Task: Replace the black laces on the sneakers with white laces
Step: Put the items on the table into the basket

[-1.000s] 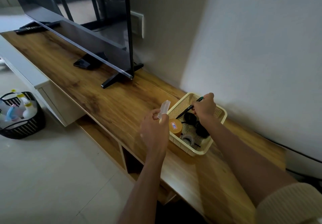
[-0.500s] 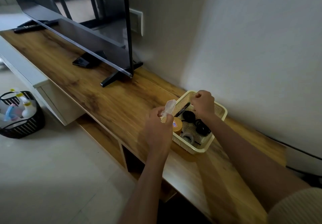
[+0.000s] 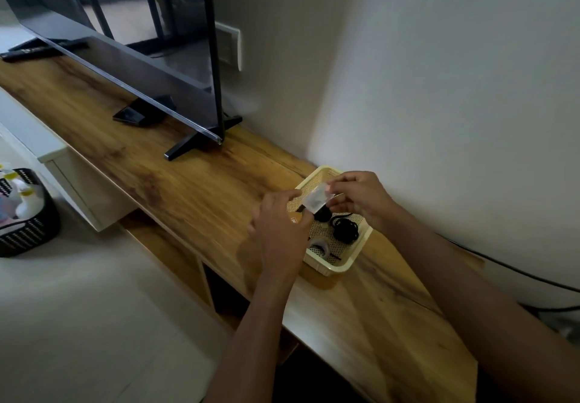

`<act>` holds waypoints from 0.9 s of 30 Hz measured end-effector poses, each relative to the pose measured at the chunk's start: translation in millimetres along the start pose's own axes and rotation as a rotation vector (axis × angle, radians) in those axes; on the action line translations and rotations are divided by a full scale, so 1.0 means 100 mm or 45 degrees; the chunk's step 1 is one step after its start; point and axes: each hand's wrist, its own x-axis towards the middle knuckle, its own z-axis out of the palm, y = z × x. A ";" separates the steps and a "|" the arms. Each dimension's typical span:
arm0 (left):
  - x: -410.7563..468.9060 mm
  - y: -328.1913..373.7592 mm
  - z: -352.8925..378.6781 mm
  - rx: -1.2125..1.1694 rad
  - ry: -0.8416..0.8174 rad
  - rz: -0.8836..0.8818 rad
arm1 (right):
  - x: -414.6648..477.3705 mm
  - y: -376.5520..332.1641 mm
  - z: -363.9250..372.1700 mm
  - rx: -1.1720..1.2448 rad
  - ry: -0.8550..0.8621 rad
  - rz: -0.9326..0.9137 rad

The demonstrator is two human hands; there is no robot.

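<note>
Plastic packet (image 3: 317,199), small and translucent, is held up over the yellow basket (image 3: 339,269). Contents are too blurred to read; my guess is it carries the white laces, but I can't confirm that.

Left hand (image 3: 279,230): thumb and forefinger pinch the packet's lower left edge. Right hand (image 3: 361,195): fingertips pinch the upper right corner. Both grips are narrow and on the packet, and it looks set up for tearing or peeling it open.

Basket sits on the wooden worktop (image 3: 188,189), near the wall. Inside are two black coils (image 3: 345,229), which could be laces or cords, can't tell which, and a tape roll (image 3: 320,245) at the near end.

Sneakers are not in view anywhere, and no loose white lace is visible either.

Progress, as a judgement: early, supply-fetching stage.
- Done: packet is out and in hand.
- Left: open it, get to the sneakers, unthread the black laces if they are on, thread the white through both shoes.

Further out: TV (image 3: 141,57) on its stand at the far end of the worktop, black basket (image 3: 28,230) with bottles on the floor to the left.
</note>
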 end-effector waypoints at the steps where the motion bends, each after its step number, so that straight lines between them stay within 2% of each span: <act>1: 0.02 -0.04 0.01 -0.069 0.024 -0.061 | 0.01 0.02 -0.04 0.001 0.055 -0.016; 5: 0.07 -0.17 0.00 -0.131 0.048 -0.352 | 0.12 0.09 -0.22 -0.229 0.186 -0.204; 7: 0.07 -0.19 0.00 -0.145 0.035 -0.399 | 0.16 0.09 -0.24 -0.423 0.075 -0.285; 12: 0.08 -0.21 0.04 -0.163 -0.016 -0.401 | 0.26 0.13 -0.05 -1.126 -0.315 -0.398; 15: 0.08 -0.23 0.06 -0.198 -0.013 -0.391 | 0.30 0.19 0.05 -1.254 -0.450 -0.381; 19: 0.09 -0.28 0.07 -0.242 -0.031 -0.395 | 0.29 0.24 0.14 -1.376 -0.470 -0.395; 21: 0.10 -0.30 0.07 -0.252 -0.041 -0.401 | 0.28 0.27 0.14 -1.337 -0.419 -0.413; 23: 0.11 -0.30 0.07 -0.270 -0.037 -0.417 | 0.26 0.28 0.08 -1.236 -0.263 -0.434; 27: 0.12 -0.36 0.09 -0.279 -0.125 -0.520 | 0.16 0.38 -0.16 -1.028 0.421 -0.531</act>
